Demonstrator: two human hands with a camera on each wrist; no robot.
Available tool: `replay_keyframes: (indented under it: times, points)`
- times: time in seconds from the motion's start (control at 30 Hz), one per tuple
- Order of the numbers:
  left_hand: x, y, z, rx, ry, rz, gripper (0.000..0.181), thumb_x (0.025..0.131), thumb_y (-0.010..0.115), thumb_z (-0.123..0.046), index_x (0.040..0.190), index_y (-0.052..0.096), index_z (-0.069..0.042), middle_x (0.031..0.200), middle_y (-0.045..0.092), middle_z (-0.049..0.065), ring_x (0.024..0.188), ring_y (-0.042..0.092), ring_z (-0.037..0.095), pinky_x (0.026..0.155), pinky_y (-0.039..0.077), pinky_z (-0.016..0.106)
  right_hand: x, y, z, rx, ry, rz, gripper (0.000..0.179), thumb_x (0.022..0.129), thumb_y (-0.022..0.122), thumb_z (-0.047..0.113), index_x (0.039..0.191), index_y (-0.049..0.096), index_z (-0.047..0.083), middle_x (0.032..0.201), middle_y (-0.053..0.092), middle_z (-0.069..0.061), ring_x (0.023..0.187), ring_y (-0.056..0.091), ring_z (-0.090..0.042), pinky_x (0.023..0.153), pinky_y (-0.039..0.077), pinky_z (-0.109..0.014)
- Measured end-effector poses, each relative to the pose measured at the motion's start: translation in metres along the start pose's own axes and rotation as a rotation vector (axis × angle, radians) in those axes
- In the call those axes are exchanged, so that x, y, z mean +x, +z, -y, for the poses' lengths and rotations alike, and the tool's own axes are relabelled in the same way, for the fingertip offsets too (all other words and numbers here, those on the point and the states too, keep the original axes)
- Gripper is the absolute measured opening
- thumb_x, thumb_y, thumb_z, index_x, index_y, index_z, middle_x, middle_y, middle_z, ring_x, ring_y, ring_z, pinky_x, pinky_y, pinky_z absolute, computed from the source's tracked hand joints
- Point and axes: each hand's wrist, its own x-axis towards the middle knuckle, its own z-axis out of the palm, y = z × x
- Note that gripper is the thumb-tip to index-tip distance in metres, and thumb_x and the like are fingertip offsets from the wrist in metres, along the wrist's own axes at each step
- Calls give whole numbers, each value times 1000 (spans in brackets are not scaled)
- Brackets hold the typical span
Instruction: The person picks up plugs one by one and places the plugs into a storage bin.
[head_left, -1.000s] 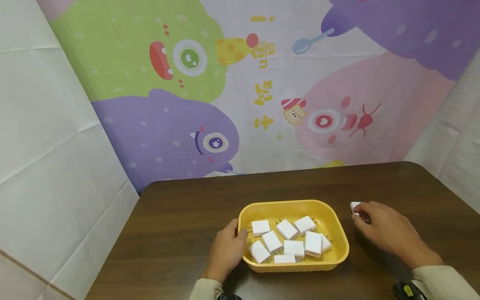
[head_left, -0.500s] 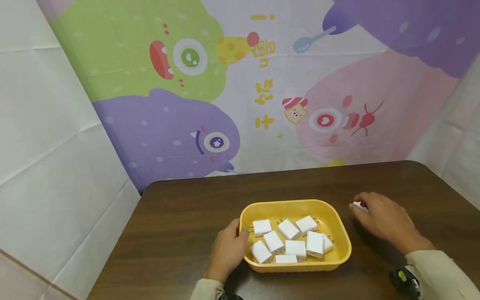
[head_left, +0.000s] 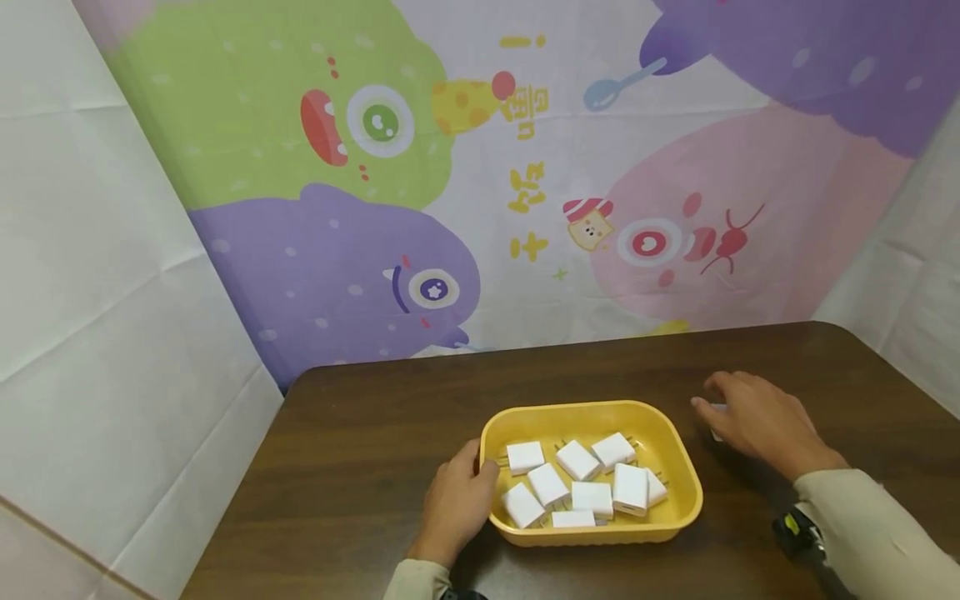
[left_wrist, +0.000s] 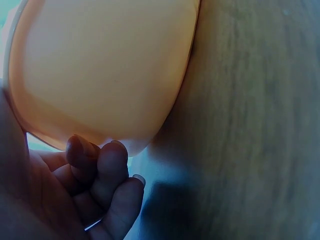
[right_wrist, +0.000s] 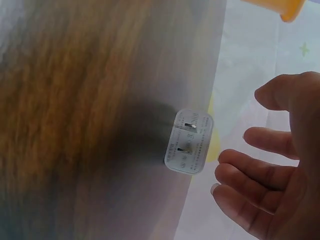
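Note:
My left hand grips the left end of a yellow plastic basket, thumb over the rim and the other fingers against the outer wall, as the left wrist view of the basket also shows. Off the basket's right side, my right hand is spread around a white USB charger plug. In the right wrist view this charger plug stands on the table with its two metal prongs towards the camera. The fingers there are parted and apart from it.
Several more white charger plugs lie loosely inside the basket. Everything stands on a dark brown wooden table. A cartoon-printed cloth hangs along its far edge, with white cloth at both sides.
My right hand has shifted slightly forward and left, and its fingers have opened away from the charger plug beside the basket. The left hand keeps its hold on the basket.

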Motion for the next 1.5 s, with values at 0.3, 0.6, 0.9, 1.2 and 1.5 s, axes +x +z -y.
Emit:
replay_keyframes:
  times: [0.3, 0.6, 0.9, 1.2, 1.5]
  points:
    - [0, 1, 4, 0, -10, -3, 37, 95, 53, -28, 129, 67, -19, 114, 71, 0, 103, 66, 26, 87, 48, 52, 8, 9, -1, -11, 20, 30, 57, 92, 65, 44, 122, 61, -4, 111, 64, -26, 100, 61, -45, 80, 48, -66]
    - [0, 1, 1, -2, -5, 4, 37, 95, 53, -30, 128, 67, -19, 113, 72, -1, 101, 66, 24, 86, 48, 52, 13, 11, -5, -15, 24, 35, 55, 93, 64, 45, 120, 62, -3, 111, 64, -25, 101, 60, -45, 82, 47, -66]
    - [0, 2, 1, -7, 0, -5, 36, 95, 53, -29, 127, 68, -19, 112, 72, -1, 100, 66, 24, 85, 49, 51, 14, 11, -6, -29, 36, 64, 54, 91, 65, 44, 117, 64, -4, 106, 64, -23, 97, 61, -42, 80, 47, -66]
    - [1, 1, 1, -14, -12, 6, 38, 96, 53, -28, 129, 66, -16, 114, 71, 1, 102, 66, 24, 88, 48, 52, 11, 12, -12, -50, 23, 82, 48, 90, 67, 40, 113, 66, -3, 100, 64, -19, 92, 61, -39, 77, 49, -65]
    - [1, 1, 1, -14, -15, 15, 38, 96, 53, -29, 129, 66, -16, 114, 71, 0, 101, 66, 23, 87, 48, 52, 8, 13, -15, -46, 31, 91, 47, 90, 66, 39, 113, 66, -3, 97, 64, -17, 90, 61, -37, 76, 49, -65]
